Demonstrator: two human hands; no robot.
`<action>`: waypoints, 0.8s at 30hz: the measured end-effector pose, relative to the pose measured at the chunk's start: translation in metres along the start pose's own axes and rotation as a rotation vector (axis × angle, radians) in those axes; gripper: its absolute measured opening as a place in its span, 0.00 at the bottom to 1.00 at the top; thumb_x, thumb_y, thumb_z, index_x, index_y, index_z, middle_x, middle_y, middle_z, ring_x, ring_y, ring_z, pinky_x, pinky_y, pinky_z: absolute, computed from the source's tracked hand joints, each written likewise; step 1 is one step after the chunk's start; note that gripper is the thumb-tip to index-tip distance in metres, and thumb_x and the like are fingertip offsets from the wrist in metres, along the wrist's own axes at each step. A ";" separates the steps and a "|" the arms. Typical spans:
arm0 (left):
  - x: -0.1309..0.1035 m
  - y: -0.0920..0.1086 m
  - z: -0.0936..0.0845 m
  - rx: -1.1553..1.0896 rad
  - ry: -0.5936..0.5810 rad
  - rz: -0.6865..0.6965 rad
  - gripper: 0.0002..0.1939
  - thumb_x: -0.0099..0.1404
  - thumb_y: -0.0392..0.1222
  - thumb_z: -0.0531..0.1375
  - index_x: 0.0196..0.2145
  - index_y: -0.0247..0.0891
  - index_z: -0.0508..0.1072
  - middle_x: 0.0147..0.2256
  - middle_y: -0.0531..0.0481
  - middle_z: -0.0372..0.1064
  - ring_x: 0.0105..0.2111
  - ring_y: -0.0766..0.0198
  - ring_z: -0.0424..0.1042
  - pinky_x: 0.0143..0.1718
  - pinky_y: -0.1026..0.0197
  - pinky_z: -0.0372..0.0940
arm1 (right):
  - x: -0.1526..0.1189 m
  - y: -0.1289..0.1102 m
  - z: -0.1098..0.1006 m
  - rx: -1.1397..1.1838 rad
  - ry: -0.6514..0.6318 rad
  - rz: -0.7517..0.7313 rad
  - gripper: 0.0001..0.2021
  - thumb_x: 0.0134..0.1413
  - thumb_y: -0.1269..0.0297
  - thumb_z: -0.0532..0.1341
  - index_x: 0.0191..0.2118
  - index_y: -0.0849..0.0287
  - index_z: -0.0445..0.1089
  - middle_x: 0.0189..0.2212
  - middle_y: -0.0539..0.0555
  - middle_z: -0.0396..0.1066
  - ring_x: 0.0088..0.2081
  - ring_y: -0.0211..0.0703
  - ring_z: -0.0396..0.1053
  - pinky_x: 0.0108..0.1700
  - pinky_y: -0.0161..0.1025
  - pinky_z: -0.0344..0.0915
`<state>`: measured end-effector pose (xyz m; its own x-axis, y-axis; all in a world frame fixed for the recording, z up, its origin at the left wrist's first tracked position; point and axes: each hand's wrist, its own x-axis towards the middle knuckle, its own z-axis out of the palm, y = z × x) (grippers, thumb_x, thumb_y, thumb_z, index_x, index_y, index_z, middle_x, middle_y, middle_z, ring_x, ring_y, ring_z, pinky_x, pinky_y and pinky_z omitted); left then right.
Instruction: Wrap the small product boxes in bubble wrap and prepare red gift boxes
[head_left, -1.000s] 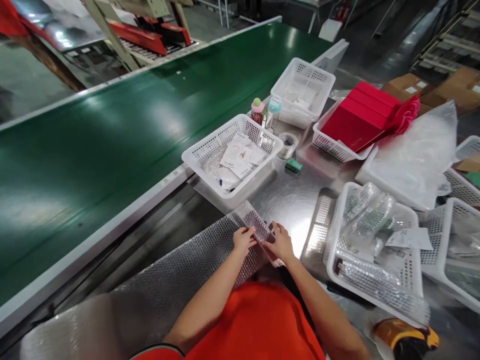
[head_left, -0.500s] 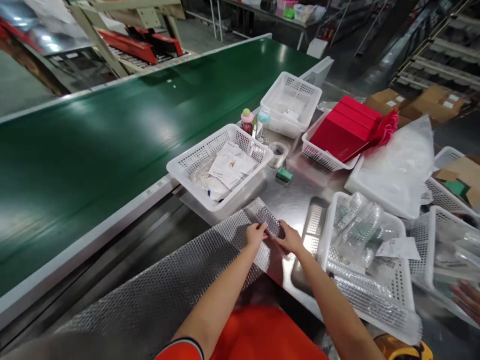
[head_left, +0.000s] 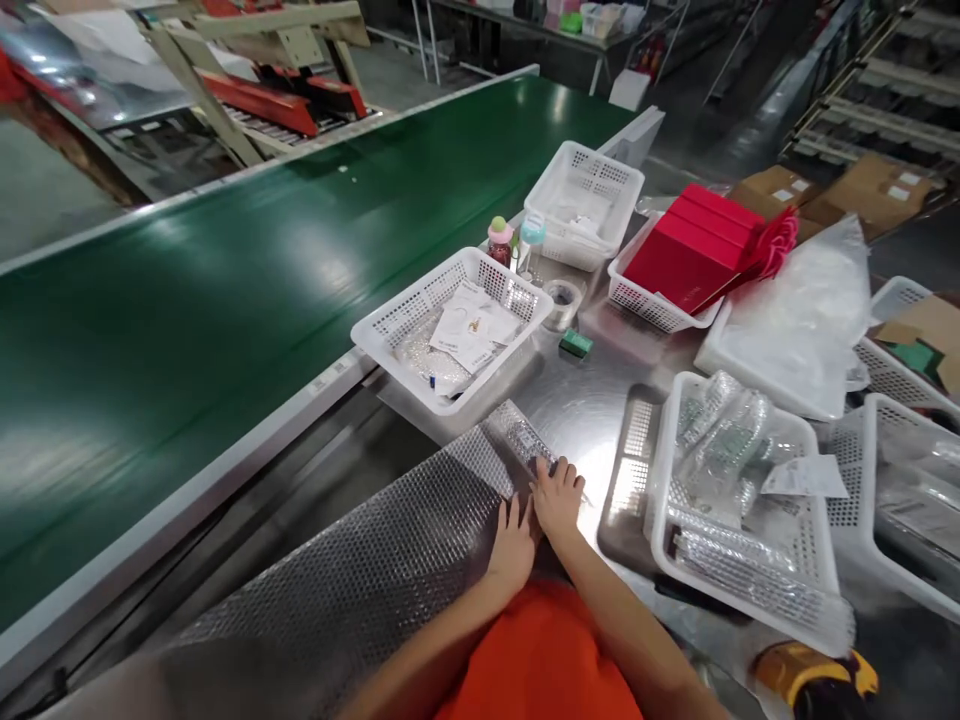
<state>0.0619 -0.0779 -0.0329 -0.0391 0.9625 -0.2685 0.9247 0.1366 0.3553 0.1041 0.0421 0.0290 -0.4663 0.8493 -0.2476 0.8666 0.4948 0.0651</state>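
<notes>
A long sheet of clear bubble wrap [head_left: 390, 520] runs from the lower left up onto the metal table, with its right end folded over into a narrow strip [head_left: 525, 435]. My right hand [head_left: 557, 497] lies on that folded strip, fingers spread over it. Just to the left, my left hand [head_left: 514, 542] rests flat on the wrap with its fingers stretched out. Both hands are nearly touching at the thumbs. A small pale label seems to show through the strip; what else is inside it, if anything, cannot be made out.
Beyond the wrap stand a white basket [head_left: 375, 335] of packets, a tape roll [head_left: 562, 303], a green box [head_left: 576, 343] and bottles [head_left: 531, 245]. Right are a basket [head_left: 660, 510] of bubble-wrapped items and red bags [head_left: 690, 250]. A green conveyor belt [head_left: 225, 300] runs behind.
My fingers have gone from pinching the wrap's edge to lying spread on its folded strip. Both hands moved nearer to my body. The other person's hand at the right has left view.
</notes>
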 end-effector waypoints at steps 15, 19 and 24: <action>-0.005 0.011 -0.043 -0.127 -0.180 -0.011 0.33 0.68 0.41 0.53 0.69 0.34 0.62 0.70 0.37 0.55 0.71 0.36 0.48 0.70 0.37 0.47 | -0.018 0.020 0.001 -0.028 0.134 -0.472 0.24 0.66 0.60 0.58 0.66 0.52 0.66 0.60 0.68 0.64 0.58 0.62 0.60 0.58 0.54 0.59; -0.005 0.005 -0.050 -0.129 -0.188 -0.006 0.30 0.70 0.38 0.51 0.67 0.31 0.65 0.68 0.36 0.59 0.70 0.40 0.51 0.70 0.42 0.49 | -0.015 0.013 -0.007 0.007 0.014 -0.357 0.25 0.65 0.57 0.60 0.66 0.50 0.64 0.62 0.67 0.61 0.58 0.62 0.61 0.55 0.51 0.62; -0.002 0.011 -0.055 -0.068 -0.224 0.035 0.35 0.66 0.39 0.56 0.69 0.33 0.61 0.72 0.39 0.50 0.69 0.34 0.51 0.67 0.39 0.55 | 0.003 0.025 -0.014 0.090 -0.113 -0.179 0.28 0.64 0.60 0.60 0.68 0.47 0.59 0.63 0.63 0.59 0.55 0.56 0.64 0.51 0.44 0.64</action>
<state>0.0511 -0.0652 0.0208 0.0844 0.8918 -0.4445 0.8960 0.1272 0.4254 0.1215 0.0596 0.0437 -0.5959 0.7207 -0.3542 0.7863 0.6132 -0.0753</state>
